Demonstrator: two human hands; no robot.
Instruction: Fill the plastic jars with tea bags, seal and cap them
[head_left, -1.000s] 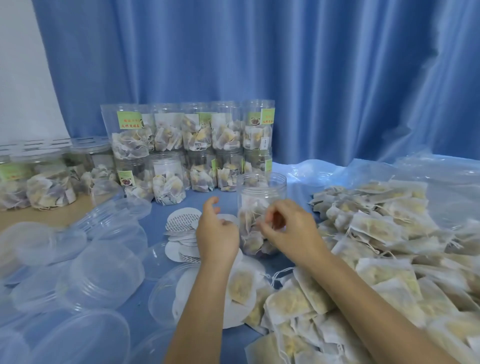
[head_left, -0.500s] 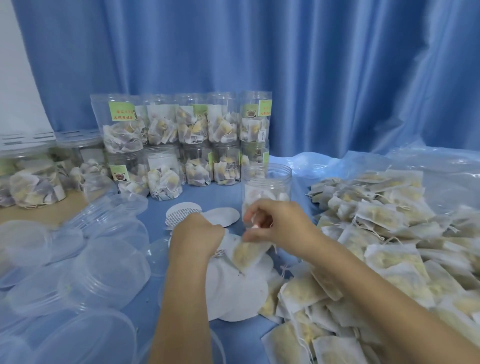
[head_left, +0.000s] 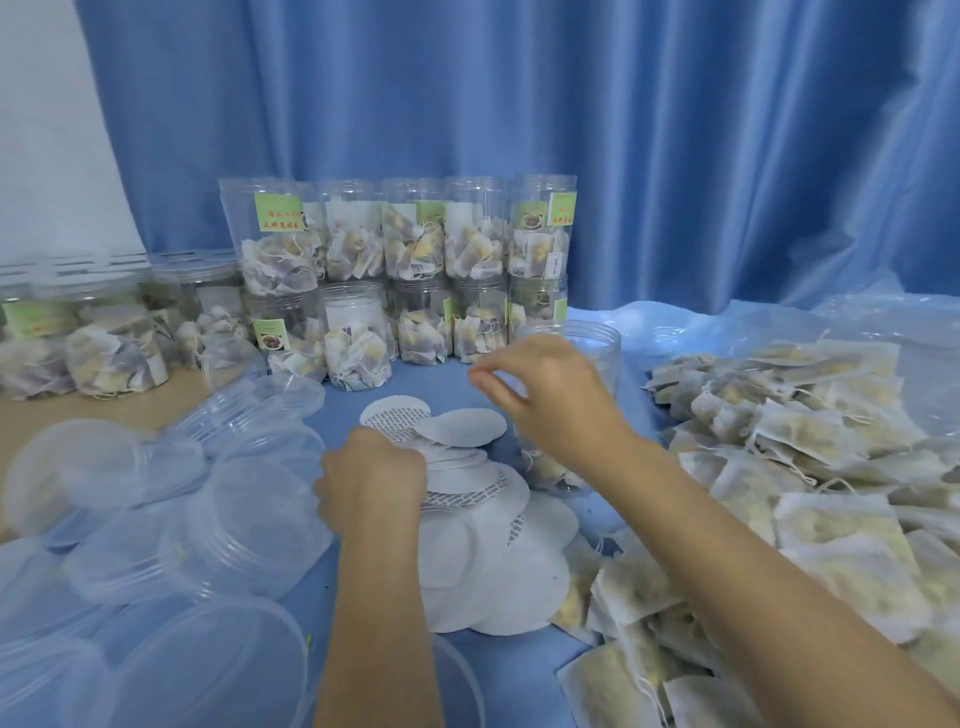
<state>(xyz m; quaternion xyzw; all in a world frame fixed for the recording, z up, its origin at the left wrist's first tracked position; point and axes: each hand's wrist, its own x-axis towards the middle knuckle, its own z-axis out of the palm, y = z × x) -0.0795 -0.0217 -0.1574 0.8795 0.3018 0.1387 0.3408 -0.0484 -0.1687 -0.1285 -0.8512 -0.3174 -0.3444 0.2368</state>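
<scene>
**Head view: open jar part-filled, hands over seals and jar**

Head view, looking down at your blue-covered table (head_left: 363, 395). Your right hand (head_left: 550, 400) is raised in front of the uncapped plastic jar (head_left: 597, 343), which stands upright at centre; thumb and forefinger are drawn together near its mouth, but whether they hold anything cannot be told. Tea bags lie in the jar's lower part, seen below your wrist. Your left hand (head_left: 371, 480) rests, fingers curled downward, on the heap of round white seal discs (head_left: 493, 561) just left of the jar; whether it grips a disc cannot be told. Loose tea bags (head_left: 810, 467) are piled on clear plastic sheeting (head_left: 924, 374) to your right and spread toward the near edge. Clear plastic caps (head_left: 249, 535) lie scattered to your left. Behind, against the blue curtain (head_left: 571, 130), capped jars (head_left: 415, 270) stand in two stacked rows, each holding tea bags, several with green labels. More capped jars of tea bags (head_left: 119, 343) stand at far left on a bare wooden surface (head_left: 104, 410)
</scene>
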